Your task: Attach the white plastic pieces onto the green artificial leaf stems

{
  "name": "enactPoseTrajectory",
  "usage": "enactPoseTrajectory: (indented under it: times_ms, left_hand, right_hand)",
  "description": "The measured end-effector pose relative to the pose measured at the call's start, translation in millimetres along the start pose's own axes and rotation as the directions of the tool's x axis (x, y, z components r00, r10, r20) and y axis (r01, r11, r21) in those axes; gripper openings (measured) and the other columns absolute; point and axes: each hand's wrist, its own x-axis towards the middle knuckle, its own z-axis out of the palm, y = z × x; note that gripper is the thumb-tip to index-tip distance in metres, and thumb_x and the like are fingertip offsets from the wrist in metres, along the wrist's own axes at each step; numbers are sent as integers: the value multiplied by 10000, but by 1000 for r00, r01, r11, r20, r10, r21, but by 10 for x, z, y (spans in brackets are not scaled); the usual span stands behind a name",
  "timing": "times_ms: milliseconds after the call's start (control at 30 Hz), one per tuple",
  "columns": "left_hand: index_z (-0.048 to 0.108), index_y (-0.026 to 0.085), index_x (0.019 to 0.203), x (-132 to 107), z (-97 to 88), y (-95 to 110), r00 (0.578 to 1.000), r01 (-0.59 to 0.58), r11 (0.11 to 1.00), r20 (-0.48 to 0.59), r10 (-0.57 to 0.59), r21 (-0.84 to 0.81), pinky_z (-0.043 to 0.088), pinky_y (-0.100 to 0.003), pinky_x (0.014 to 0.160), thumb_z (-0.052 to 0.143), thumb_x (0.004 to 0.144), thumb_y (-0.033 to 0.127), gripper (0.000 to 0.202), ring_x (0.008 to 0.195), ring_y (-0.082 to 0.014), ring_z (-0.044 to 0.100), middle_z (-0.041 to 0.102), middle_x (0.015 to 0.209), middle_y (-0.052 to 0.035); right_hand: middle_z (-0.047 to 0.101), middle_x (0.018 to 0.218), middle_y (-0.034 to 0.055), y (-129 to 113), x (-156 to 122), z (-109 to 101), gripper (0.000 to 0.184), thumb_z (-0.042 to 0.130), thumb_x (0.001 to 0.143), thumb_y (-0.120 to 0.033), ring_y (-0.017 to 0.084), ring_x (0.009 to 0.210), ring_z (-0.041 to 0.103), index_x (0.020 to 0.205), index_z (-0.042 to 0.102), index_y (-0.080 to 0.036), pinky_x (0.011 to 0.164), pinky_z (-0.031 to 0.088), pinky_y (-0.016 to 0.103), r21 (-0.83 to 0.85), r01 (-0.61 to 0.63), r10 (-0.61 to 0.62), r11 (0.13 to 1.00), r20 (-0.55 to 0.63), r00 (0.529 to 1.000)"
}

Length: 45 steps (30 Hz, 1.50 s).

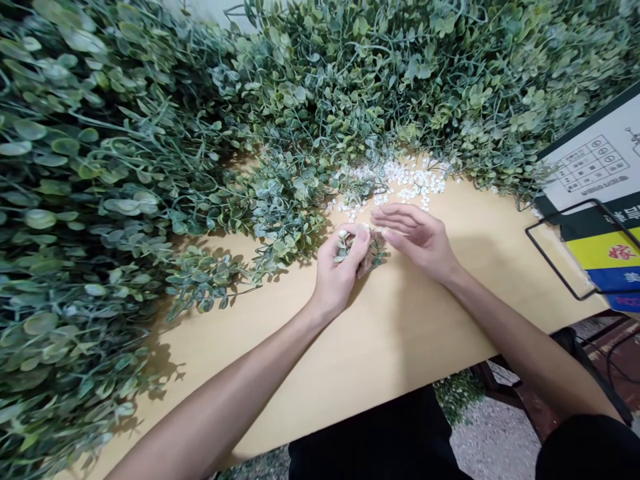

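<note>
My left hand [341, 267] is closed around a small sprig of artificial green leaves [379, 256], thumb on top. Leaves poke out on both sides of its fingers. Just to the right, my right hand [417, 239] has its fingers stretched out and the thumb apart from them. Its thumb tip comes close to the sprig's top; whether it touches a small pale bit there I cannot tell. Beyond both hands, many small white plastic pieces [413, 180] lie scattered on the wooden tabletop [320, 373].
Artificial foliage [165, 133] is heaped along the left and back of the table. A loose leafy stem [205, 275] lies left of my hands. At the right stand a printed box [595, 173] and a black wire frame [560, 263]. The table's front edge runs before my lap.
</note>
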Motion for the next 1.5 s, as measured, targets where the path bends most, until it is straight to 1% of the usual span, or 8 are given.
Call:
enactPoseTrajectory:
  times_ms: [233,433,667,733,967,1200,1333,1500]
  left_hand:
    - [556,188,788,-26,74,83,997,-24,978,-65,38,208,457,-249,641,1006,565,283,510,650,-97,521,556,716,54]
    - [554,205,844,-61,24,-32,998,-49,953,61,32,299,525,-313,747,941,671,284,431,791,-170,631,659,860,-12]
    - [512,216,810,-80,20,-6,989,-147,901,65,132,407,515,-312,826,794,806,215,282,835,-163,623,631,853,-5]
    - [499,217,803,-85,29,7,986,-162,913,35,160,375,510,-298,816,774,821,202,277,822,-151,600,601,836,3]
    - [559,208,837,-66,13,16,995,-83,965,-37,95,250,571,-308,780,821,811,282,274,787,-150,637,601,863,2]
    - [728,187,800,-38,-3,56,990,-128,889,4,140,441,553,-342,874,875,774,326,204,892,-210,658,675,897,-57]
    - [694,184,826,-44,3,18,993,-97,907,-18,115,411,559,-333,845,964,647,297,343,863,-202,681,709,892,-45]
    - [681,175,866,-37,32,17,995,0,956,-95,29,294,589,-321,835,893,756,318,278,893,-202,729,742,909,-48]
  right_hand:
    - [807,867,32,-27,6,-80,322,879,812,-391,174,695,776,1032,739,-201,694,687,316,52,-104,105,993,-25,994]
    - [782,759,7,-55,110,-306,253,848,846,-391,170,564,745,951,717,-202,541,632,282,146,-38,63,988,-171,983]
    - [718,721,-10,133,324,-912,272,797,863,-456,133,551,655,931,695,-213,504,543,246,-274,101,-251,956,-593,766]
    - [724,756,5,196,319,-1004,232,773,882,-415,144,610,663,975,712,-212,569,552,262,-473,37,-336,880,-564,754]
    - [784,1068,124,306,268,-1111,272,596,957,-237,296,1006,688,1190,731,-204,970,565,488,-884,34,-406,466,-179,896]
    - [790,1148,124,343,287,-1152,338,541,997,-224,308,1071,640,1279,723,-190,1006,545,487,-906,143,-400,397,-31,916]
    - [800,1129,118,352,294,-1123,301,534,1006,-228,306,1035,635,1216,746,-192,999,532,497,-911,147,-366,386,-5,930]
    - [792,1064,119,326,288,-1109,278,501,1024,-217,292,989,658,1136,754,-196,975,530,485,-910,154,-371,386,-1,929]
